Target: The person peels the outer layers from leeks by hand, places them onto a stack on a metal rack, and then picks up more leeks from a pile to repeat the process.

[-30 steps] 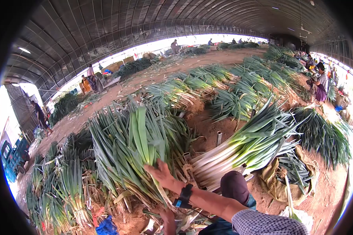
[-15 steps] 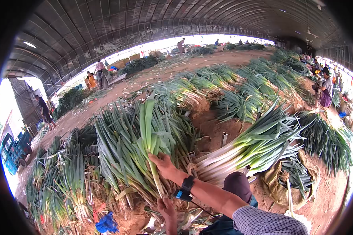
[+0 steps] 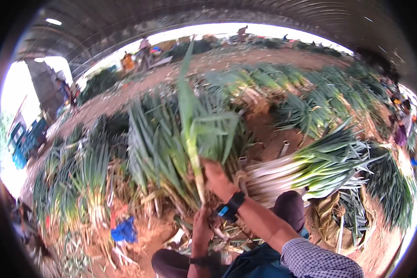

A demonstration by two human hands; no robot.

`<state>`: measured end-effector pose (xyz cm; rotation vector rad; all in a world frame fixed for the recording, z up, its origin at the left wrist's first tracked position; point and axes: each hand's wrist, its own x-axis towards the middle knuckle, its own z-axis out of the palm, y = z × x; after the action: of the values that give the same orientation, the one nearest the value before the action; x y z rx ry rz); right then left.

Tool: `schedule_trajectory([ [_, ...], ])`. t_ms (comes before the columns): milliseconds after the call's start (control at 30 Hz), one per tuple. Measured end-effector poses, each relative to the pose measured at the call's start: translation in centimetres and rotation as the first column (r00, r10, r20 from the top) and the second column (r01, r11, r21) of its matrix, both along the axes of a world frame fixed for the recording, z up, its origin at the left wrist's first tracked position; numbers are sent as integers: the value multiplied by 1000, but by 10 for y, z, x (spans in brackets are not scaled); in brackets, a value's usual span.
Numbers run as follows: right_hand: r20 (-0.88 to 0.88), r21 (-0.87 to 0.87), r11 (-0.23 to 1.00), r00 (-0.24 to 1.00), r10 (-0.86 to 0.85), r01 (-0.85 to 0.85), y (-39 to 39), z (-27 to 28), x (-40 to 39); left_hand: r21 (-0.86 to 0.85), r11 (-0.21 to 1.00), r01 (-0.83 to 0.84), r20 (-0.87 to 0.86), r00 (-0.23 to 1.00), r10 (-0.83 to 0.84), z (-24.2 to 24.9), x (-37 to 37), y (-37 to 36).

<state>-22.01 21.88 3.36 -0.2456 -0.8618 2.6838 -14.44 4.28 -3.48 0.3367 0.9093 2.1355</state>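
A single leek [image 3: 190, 132] stands nearly upright in front of me, its green leaves fanned out and one bent over to the right. My left hand [image 3: 201, 229] is closed around its root end. My right hand [image 3: 217, 178] is closed at the pale stem just above, its fingertips partly hidden and blurred. Behind the leek stands a thick pile of untrimmed leeks [image 3: 155, 139] with dry, brownish lower ends. On my right lies a heap of leeks with clean white stems [image 3: 273, 180], close to my knee.
A brown sack [image 3: 326, 222] lies open at the right with leeks by it. A blue plastic bag [image 3: 124, 230] is on the dirt floor at left. More leek bundles [image 3: 95, 180] stand at left. Blue crates [image 3: 25, 141] and several people are farther off.
The view has shifted, so the scene sits lower and farther right. The held leek stands more upright, with a leaf folded to the right. My right hand has stayed by its stem.
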Motion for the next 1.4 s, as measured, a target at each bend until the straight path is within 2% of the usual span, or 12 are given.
schedule_trajectory([
  [167,-63,42,992,992,-112,115,-9,13,18,-242,924,-297,-294,930,221,2,0,9],
  [367,-81,63,997,996,-29,34,-5,-12,27,-153,978,-142,-135,983,121,16,7,-5],
  [433,48,902,430,986,-158,25,6,-50,34,-189,966,-176,-123,980,154,12,5,-7],
  [500,260,949,219,955,-141,-227,1,-75,57,-254,922,-293,-288,933,217,23,0,-9],
  [533,435,789,472,900,23,-394,-5,-81,73,-275,895,-351,-369,898,239,27,-2,-9],
  [633,525,800,-287,846,-90,-527,6,-124,87,-279,834,-475,-573,780,252,21,-15,-17],
  [700,84,993,-60,977,-198,-97,22,-100,86,-269,809,-523,-617,739,272,13,-17,-23],
  [800,-60,843,515,979,-196,155,23,7,68,-252,790,-559,-639,709,298,-1,-7,-22],
  [933,-116,899,389,966,-232,201,13,35,54,-238,672,-701,-800,535,273,8,15,-10],
  [1000,-338,939,-46,895,-291,340,13,18,51,-208,638,-741,-835,474,278,7,19,-9],
  [1133,-301,886,255,899,-317,386,-3,20,51,-258,614,-746,-842,486,235,-1,18,-15],
  [1400,-161,969,128,933,-322,211,9,8,44,-252,590,-767,-889,425,172,-11,16,-19],
])
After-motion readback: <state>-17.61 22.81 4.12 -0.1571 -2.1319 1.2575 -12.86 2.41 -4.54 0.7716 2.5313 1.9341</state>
